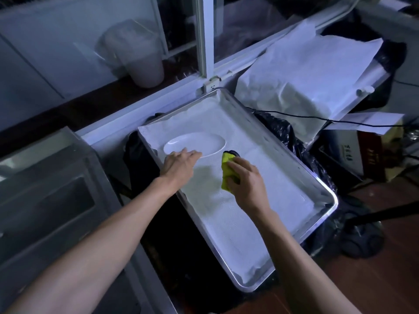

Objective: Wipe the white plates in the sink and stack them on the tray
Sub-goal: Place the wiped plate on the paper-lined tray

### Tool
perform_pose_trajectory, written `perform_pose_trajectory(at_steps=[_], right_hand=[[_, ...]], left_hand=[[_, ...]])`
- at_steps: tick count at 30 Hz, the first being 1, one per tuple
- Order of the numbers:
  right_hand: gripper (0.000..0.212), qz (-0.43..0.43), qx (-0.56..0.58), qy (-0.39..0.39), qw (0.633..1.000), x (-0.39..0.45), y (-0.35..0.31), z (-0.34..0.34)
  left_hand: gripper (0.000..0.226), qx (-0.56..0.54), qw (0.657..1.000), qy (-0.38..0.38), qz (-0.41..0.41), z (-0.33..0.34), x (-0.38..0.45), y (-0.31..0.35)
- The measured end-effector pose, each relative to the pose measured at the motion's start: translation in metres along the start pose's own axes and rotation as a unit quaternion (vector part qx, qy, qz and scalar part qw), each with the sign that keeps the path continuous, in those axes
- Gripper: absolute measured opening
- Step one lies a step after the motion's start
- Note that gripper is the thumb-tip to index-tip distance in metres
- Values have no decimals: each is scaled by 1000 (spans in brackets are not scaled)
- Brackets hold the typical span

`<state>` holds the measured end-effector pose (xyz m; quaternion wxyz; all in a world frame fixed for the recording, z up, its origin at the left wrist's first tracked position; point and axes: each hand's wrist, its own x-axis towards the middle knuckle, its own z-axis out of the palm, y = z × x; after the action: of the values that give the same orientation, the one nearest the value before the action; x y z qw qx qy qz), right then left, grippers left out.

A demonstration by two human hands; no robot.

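A white plate (195, 144) lies in the tray (317, 177) at frame centre. The left hand (179, 163), fingers seemingly straight, touches its near rim; the right hand (246, 181) grips a yellow cloth (226, 168) just beside.

The metal tray (317, 177) has a raised rim all round, so a hand must come in from above. Its lined floor lies bare across the near half and the far right. One white plate (197, 142) takes the far left corner area, and the left hand (179, 164) rests on that plate's near edge. The right hand (246, 180), holding a yellow cloth (226, 171), sits over the middle of the tray. A gap shows between the two hands. A window frame post (207, 37) stands just beyond the tray's far corner. A paper-covered box (301, 71) crowds the far right side, with a black cable (317, 120) running across in front of it.
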<state>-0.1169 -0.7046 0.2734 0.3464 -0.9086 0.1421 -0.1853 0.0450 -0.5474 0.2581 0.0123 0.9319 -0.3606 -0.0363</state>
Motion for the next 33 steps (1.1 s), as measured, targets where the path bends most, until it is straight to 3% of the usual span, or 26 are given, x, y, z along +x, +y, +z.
perform_pose_trajectory(at_steps=[9,22,28,33], right_hand=[[42,47,3,-13,999,-4,36,3],[43,69,-1,-7,998,-16,51,12],[44,64,9,16,998,-25,47,14],[45,45,19,1,999,-35,24,21]], left_hand=[[62,76,995,-47,44,33,28,21],[76,68,992,-98,34,62,36,28],[53,30,996,-70,41,66,24,25],[20,-54,997,20,42,44,-21,20]])
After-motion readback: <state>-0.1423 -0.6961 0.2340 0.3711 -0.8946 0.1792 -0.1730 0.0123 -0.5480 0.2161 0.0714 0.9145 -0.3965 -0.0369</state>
